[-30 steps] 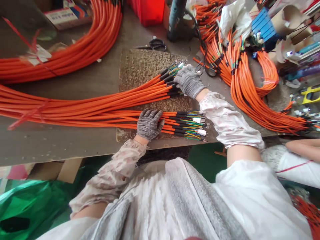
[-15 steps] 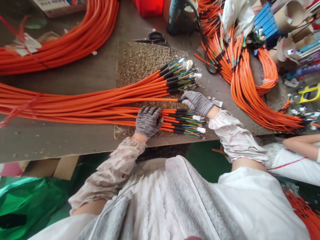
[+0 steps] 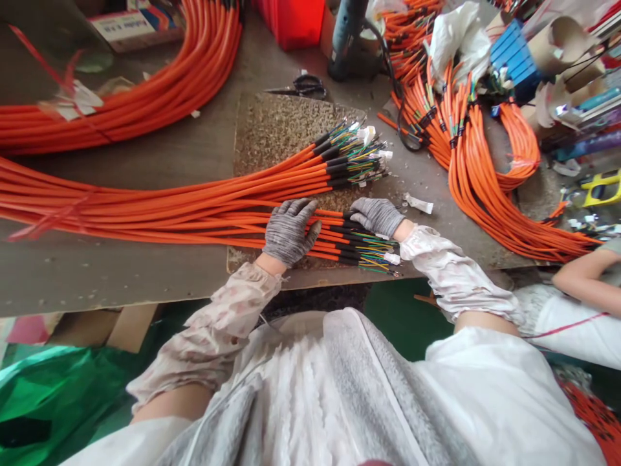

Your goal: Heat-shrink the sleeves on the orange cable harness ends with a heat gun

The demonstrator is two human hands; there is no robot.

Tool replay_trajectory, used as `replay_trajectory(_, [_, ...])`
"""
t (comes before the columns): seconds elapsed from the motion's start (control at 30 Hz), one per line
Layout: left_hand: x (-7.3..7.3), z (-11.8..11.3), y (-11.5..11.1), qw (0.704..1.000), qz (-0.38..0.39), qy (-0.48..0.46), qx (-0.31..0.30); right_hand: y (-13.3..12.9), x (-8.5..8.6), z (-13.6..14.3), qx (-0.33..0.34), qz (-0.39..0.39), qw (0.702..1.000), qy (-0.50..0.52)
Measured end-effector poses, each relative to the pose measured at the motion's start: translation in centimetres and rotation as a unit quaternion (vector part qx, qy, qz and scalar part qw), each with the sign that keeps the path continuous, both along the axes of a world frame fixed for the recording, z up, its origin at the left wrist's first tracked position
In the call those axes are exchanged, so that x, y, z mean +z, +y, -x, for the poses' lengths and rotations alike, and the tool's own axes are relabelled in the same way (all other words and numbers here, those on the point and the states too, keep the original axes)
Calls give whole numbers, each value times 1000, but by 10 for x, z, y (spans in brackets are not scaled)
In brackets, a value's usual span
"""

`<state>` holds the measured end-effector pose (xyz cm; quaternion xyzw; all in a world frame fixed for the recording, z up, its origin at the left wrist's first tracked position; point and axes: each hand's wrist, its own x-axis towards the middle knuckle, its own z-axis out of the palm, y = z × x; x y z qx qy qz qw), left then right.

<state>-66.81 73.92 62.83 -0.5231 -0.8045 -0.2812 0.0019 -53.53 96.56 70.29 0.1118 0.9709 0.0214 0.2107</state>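
"Busy workbench, stuff everywhere. Clock centred between the two hands: what's being handled?"

"Orange cables. The near cables run from 9 toward 3, ends lying over a speckled board. Left hand is draped across them, but the palm's hidden, so I can't tell how tight. Right hand is pinched narrow on one orange cable, right at its black sleeve."

"What just changed?"

"A second ago the right hand was up around 12 on the far cables. Now it's down beside the near ones with that single cable, and the left hand hasn't really budged. My read: near bunch one up, far bunch one down, except the fingers haven't let go yet."

"Anything in the way?"

"Pink tie at 9 cinches everything, so I'd expect one cable to tug its neighbours. Loose wire ends just past 12 look snaggy. White plug sticks out past the right hand around 2:30; could be on the held cable, can't swear to it. Farther out: scissors just before 12, red tub behind them, big coil at 10, cable pile at 2:30, co-worker's arm just past 3, well apart."
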Motion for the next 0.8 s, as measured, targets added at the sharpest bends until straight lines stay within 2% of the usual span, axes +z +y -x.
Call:
replay_trajectory(0.1, [0,7,8,999,30,14,-24,-4,4,8,38,-24,999,0])
replay_trajectory(0.2, [-5,9,13,998,45,26,-19,-7,7,33,41,-61,997,24])
replay_trajectory(0.3, [-7,8,13,999,41,28,-13,-8,3,60,39,-90,995,33])
replay_trajectory(0.37, [-6,7,12,999,40,27,-19,-8,-2,68,40,-104,992,50])
replay_trajectory(0.63, [-7,7,14,999,46,27,-12,1,-31,68,11,-108,986,125])
replay_trajectory(0.7, [-8,7,14,999,39,31,-9,5,-29,66,10,-106,987,122])
replay_trajectory(0.8, [-9,6,14,999,35,33,-10,3,-11,51,17,-98,988,120])
